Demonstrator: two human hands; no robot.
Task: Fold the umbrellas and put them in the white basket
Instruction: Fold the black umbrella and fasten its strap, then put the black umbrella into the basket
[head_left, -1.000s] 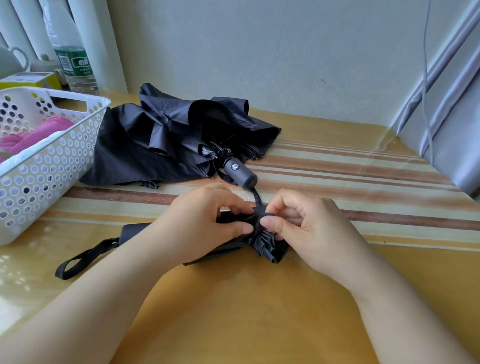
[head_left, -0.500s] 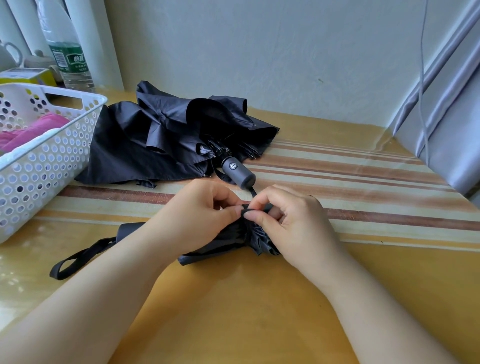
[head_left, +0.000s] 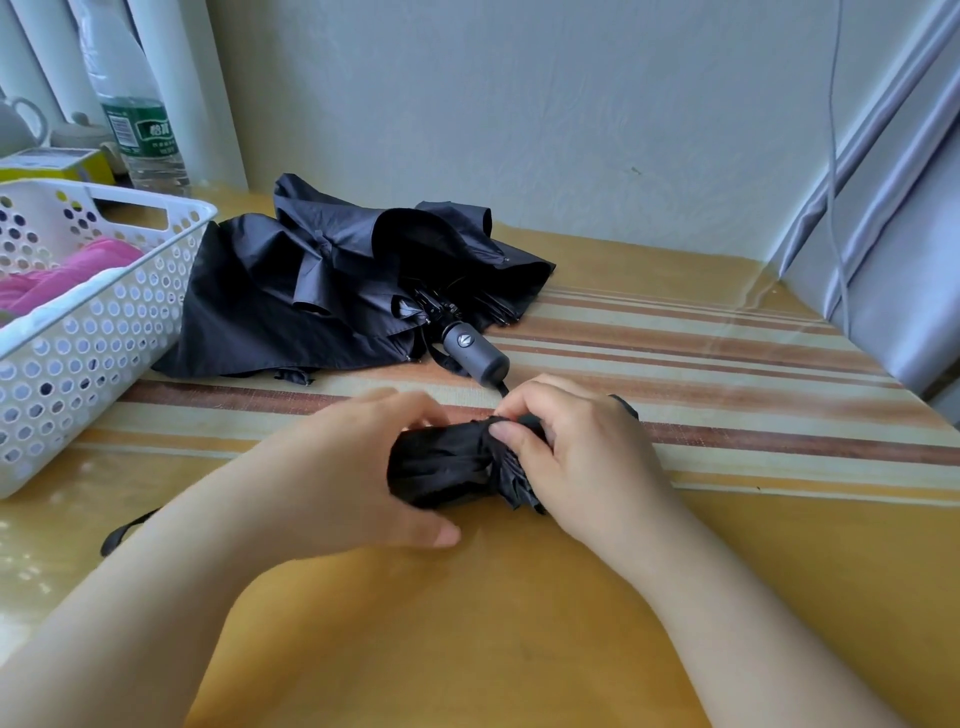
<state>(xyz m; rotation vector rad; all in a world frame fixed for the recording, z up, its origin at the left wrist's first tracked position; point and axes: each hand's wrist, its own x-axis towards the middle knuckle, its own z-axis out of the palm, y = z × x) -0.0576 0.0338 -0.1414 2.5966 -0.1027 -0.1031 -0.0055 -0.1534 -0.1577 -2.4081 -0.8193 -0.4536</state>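
Tabletop (head_left: 467, 649): both hands (head_left: 363, 467) grip rolled black umbrella (head_left: 441, 462)

Near half of the glossy yellow-orange tabletop (head_left: 467, 649) is bare, open for passage. Right side over the striped beige-and-brown table runner (head_left: 727, 364) is free up to the grey curtain (head_left: 893, 291) at the right edge. Centre-back blocked by the loose unfolded black fabric umbrella (head_left: 322, 291), its grey cylindrical handle (head_left: 475, 353) pointing toward the hands. Left blocked by the white perforated plastic basket (head_left: 104, 332), pink cloth bundle (head_left: 67, 275) inside. Clear plastic water bottle (head_left: 137, 119) stands behind the basket.
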